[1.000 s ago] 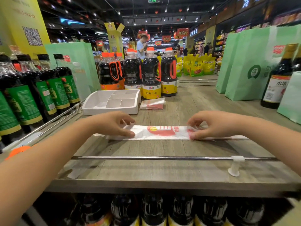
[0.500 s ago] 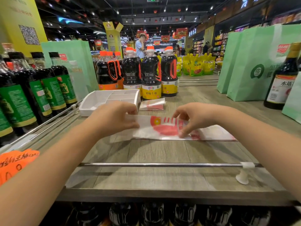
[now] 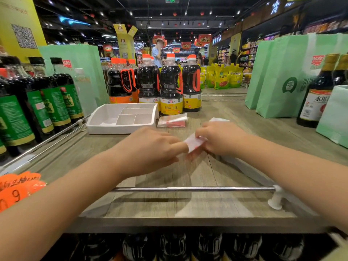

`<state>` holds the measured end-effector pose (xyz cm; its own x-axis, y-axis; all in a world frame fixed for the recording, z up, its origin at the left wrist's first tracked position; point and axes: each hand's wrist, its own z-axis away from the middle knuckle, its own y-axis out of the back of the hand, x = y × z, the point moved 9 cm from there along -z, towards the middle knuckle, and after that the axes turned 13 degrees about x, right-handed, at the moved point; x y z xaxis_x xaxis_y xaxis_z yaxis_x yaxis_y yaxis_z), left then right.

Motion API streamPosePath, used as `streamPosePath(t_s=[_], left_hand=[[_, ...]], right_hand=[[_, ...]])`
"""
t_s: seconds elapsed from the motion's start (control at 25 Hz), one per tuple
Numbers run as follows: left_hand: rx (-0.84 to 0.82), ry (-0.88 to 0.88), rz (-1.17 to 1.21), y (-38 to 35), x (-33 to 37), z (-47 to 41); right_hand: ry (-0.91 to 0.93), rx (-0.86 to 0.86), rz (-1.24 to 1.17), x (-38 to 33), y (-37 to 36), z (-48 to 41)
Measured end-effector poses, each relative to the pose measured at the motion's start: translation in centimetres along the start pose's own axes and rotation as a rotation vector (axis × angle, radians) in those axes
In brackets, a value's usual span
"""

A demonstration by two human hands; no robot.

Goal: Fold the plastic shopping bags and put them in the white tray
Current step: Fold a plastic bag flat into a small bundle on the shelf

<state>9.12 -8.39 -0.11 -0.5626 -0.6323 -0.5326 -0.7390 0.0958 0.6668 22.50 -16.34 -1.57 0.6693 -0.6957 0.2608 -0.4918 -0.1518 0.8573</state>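
Plastic bag [image 3: 194,143], white with red print, is pinched by our left hand [image 3: 150,149] and right hand [image 3: 222,138], near the white tray [image 3: 120,129].

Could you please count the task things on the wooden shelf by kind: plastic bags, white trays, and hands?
Plastic bags: 2 (bag being folded, folded bag set aside)
White tray: 1
Hands: 2 (left hand, right hand)
Total: 5
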Motion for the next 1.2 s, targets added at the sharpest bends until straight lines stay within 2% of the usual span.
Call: streamPosePath(t_s=[0.12, 0.24, 0.28, 0.36, 0.48, 0.6, 0.72, 0.84, 0.92, 1.04, 1.2], left_hand=[[-0.084, -0.072, -0.057, -1.3, 1.1, -0.7], [-0.147, -0.076, -0.117, -2.2, 2.9, -2.9], [-0.190, -0.037, -0.083, -2.4, 3.4, -3.7], [-0.238, 0.102, 0.083, -2.1, 3.0, -4.1], [-0.469, 0.397, 0.446, -1.7, -0.1, -0.7], [-0.557, 0.504, 0.539, -0.8, -1.7, 1.8], [-0.531, 0.550, 0.669, -0.4, -2.2, 0.4], [-0.527, 0.445, 0.656, -0.8, -1.7, -2.8], [-0.507, 0.393, 0.634, -1.6, -1.0, -4.3], [-0.349, 0.312, 0.590, -3.0, 0.3, -4.8], [-0.106, 0.349, 0.568, -2.4, -0.6, -2.3]], right_hand=[[0.058, -0.101, 0.013, -1.3, 0.6, 2.2], [0.098, -0.193, -0.344, -3.6, 1.4, 4.9], [0.086, -0.239, -0.448, -3.9, 1.4, 5.6], [0.054, -0.339, -0.476, -3.3, 0.7, 6.8], [0.026, -0.436, -0.476, -2.0, 0.1, 7.8], [-0.009, -0.480, -0.522, -1.3, 0.1, 8.4], [-0.013, -0.476, -0.579, -1.9, 1.0, 8.7], [-0.050, -0.402, -0.713, -2.6, 2.5, 8.8], [-0.062, -0.351, -0.711, -2.4, 2.8, 8.9], [-0.068, -0.320, -0.678, -1.9, 2.9, 9.4], [-0.149, -0.232, -0.598, -0.2, 2.7, 9.7]])
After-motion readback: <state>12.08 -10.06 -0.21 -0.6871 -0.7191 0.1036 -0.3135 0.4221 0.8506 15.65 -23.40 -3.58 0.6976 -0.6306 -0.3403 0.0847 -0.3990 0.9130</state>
